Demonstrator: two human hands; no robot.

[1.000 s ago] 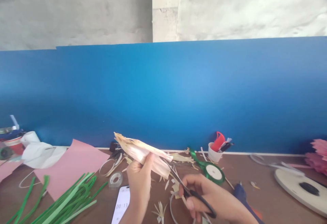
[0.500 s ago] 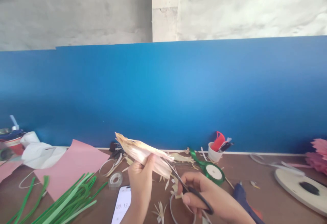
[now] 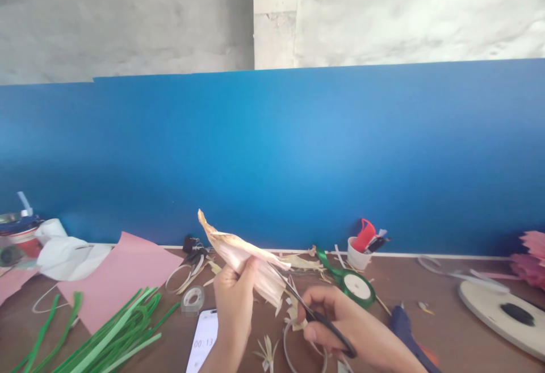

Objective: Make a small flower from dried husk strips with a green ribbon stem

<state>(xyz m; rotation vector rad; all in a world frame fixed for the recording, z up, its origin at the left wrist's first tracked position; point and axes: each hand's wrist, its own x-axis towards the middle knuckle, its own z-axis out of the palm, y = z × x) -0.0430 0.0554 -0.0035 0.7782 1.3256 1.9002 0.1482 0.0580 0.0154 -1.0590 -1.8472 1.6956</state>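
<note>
A pale, dried corn husk with a brown pointed tip is pinched between the thumb and fingers of my left hand, its tip aimed up and to the left. Black-handled scissors are in my right hand, fingers through the handles. Their blades reach into the husk's lower right end, where the edge is ragged. Below, on the brown table, lie husk scraps, a fringed husk piece and a whitish ring.
Green pipe cleaners and pink sheets lie left, near a phone and a tape roll. On the right are green ribbon, a cup of pens, a glue gun and a beige disc. A blue partition stands behind.
The husk's brown tip has swung up and slightly right. A small strip now hangs from its cut end, near the blades. Both hands have barely moved.
</note>
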